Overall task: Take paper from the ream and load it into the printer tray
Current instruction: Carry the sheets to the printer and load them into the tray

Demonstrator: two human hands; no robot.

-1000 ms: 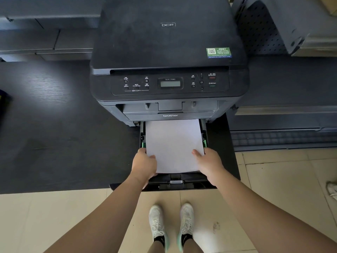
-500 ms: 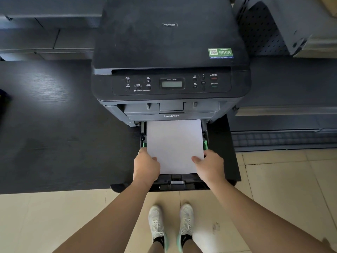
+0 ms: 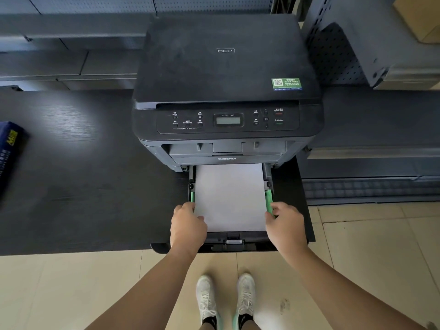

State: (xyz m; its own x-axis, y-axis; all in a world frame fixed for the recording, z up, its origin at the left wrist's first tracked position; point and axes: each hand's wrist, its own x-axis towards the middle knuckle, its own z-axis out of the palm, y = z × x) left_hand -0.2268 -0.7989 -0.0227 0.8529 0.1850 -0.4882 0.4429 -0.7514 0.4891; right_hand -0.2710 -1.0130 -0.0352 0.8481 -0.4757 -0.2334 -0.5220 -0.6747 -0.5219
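Note:
A black Brother printer [image 3: 226, 67] stands on a dark table [image 3: 83, 186]. Its paper tray [image 3: 238, 244] is pulled out towards me. A stack of white paper [image 3: 229, 196] lies flat in the tray between two green side guides. My left hand [image 3: 188, 227] grips the paper's front left edge, thumb on top. My right hand [image 3: 285, 227] is at the front right corner, fingers pinching the right green guide [image 3: 269, 198]. The blue paper ream [image 3: 9, 151] lies at the table's far left edge, partly out of view.
Grey perforated metal shelving [image 3: 345, 55] stands right of the printer, with low shelves [image 3: 369, 186] beneath. The tray overhangs the table's front edge above a tiled floor [image 3: 71, 294], where my white shoes [image 3: 226, 298] stand.
The paper has settled flat in the tray. My hands have spread apart, and the right one has left the paper's front corner for the green guide. The ream has come into view.

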